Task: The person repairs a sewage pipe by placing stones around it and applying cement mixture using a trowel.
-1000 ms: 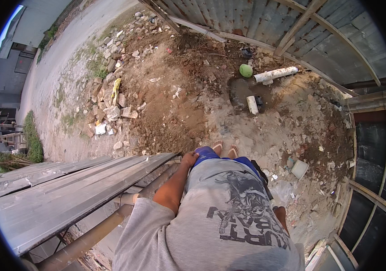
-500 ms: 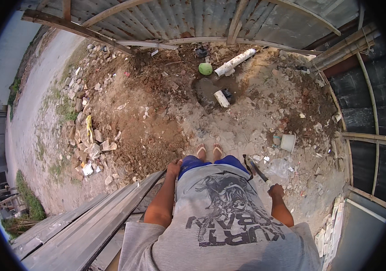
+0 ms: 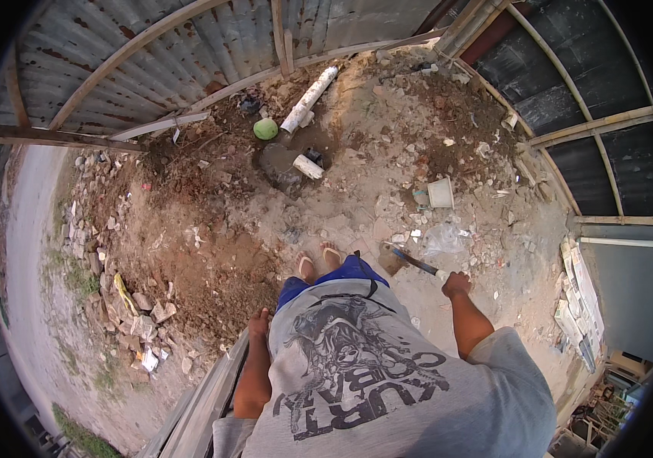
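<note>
My right hand [image 3: 456, 284] is closed round the pale end of a long dark tool [image 3: 418, 264], a hoe by its look, whose flat head [image 3: 392, 261] hangs low beside my legs. My left hand [image 3: 259, 322] hangs at my left hip by stacked metal sheets [image 3: 179, 429], fingers curled; whatever they may hold is hidden. My sandaled feet [image 3: 306, 267] stand on dirt and rubble. Ahead is a muddy puddle [image 3: 273, 164] with a short white pipe [image 3: 307, 166], a longer pipe [image 3: 309, 99] and a green round object [image 3: 265, 129].
Rusty corrugated sheeting [image 3: 151, 69] on wooden posts runs ahead; dark panels with poles [image 3: 578, 122] stand right. A white bucket [image 3: 441, 193] lies right of the puddle, leaning boards [image 3: 574, 301] farther right. A rubble pile [image 3: 143, 328] borders the path [image 3: 40, 252] on the left.
My view has swung to the right, so the puddle and pipes sit further left. My right hand, hidden at first, now shows with the tool, raised a little from half a second ago.
</note>
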Available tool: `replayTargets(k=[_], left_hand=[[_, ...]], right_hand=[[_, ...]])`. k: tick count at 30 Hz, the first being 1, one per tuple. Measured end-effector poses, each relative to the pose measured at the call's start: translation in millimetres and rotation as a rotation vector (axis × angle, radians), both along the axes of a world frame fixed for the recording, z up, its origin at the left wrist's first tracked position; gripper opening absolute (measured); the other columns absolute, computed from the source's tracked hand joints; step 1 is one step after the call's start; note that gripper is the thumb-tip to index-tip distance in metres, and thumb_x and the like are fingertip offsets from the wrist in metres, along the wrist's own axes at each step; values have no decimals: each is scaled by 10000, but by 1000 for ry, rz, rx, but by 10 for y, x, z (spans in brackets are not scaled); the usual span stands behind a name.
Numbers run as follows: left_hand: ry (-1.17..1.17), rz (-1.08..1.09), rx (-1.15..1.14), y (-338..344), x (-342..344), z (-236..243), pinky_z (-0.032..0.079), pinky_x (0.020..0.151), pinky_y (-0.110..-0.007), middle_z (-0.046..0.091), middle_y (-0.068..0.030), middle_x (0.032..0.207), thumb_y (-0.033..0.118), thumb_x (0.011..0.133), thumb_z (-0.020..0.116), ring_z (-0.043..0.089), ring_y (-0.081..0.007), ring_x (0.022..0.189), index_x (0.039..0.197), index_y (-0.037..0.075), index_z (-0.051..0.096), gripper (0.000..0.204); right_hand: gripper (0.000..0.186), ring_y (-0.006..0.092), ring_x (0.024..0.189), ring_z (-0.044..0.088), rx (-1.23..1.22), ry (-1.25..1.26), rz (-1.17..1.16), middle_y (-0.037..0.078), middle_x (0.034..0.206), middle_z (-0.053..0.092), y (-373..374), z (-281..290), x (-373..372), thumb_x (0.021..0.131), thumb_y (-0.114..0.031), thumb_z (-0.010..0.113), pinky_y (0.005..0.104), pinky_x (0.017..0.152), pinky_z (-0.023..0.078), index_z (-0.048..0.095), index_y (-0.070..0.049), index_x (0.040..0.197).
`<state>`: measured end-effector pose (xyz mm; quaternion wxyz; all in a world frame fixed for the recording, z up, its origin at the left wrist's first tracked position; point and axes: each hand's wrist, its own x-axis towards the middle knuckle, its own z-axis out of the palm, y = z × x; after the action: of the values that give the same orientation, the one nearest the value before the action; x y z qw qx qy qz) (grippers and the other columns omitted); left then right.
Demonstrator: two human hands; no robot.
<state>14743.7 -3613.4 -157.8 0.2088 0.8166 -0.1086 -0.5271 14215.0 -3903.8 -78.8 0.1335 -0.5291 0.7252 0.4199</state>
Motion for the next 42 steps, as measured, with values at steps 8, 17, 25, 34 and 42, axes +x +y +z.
replayTargets(k=[8,17,25,34,42], left_hand=[[25,60,-84,-332,35,66,446,575,-297,631,-55,823,266,965,566,531,-126,661,1129,-29,616,341],[67,-83,-131,-326,357,-267,518,669,-339,641,-129,980,328,930,559,621,-212,793,1272,-29,541,495],[142,-59,-64,-449,354,-249,522,734,-351,604,-151,1099,312,944,542,608,-231,890,1251,-21,540,453],[100,-54,-118,-177,632,-878,497,805,-370,638,-125,995,387,938,526,596,-246,911,1092,-36,614,459],[12,-194,-84,-250,680,-714,465,748,-370,658,-97,850,411,947,497,576,-219,804,915,0,663,444]], right_hand=[[349,258,1176,513,-87,-17,-41,77,1227,548,-85,83,-119,868,-235,597,419,948,431,624,-134,1200],[356,334,1240,428,-267,-80,-167,113,1288,481,-103,21,-161,851,-204,596,429,981,428,620,-110,1194],[315,306,1217,442,-274,-58,-224,113,1270,492,104,-71,-230,867,-175,583,396,957,446,623,-102,1171],[273,242,1128,557,-168,-71,-35,54,1160,636,99,-112,176,915,-205,510,383,909,432,709,-148,1094],[241,246,1063,629,-39,-109,-30,76,1128,672,65,-242,616,894,-179,549,390,793,466,725,-132,1052]])
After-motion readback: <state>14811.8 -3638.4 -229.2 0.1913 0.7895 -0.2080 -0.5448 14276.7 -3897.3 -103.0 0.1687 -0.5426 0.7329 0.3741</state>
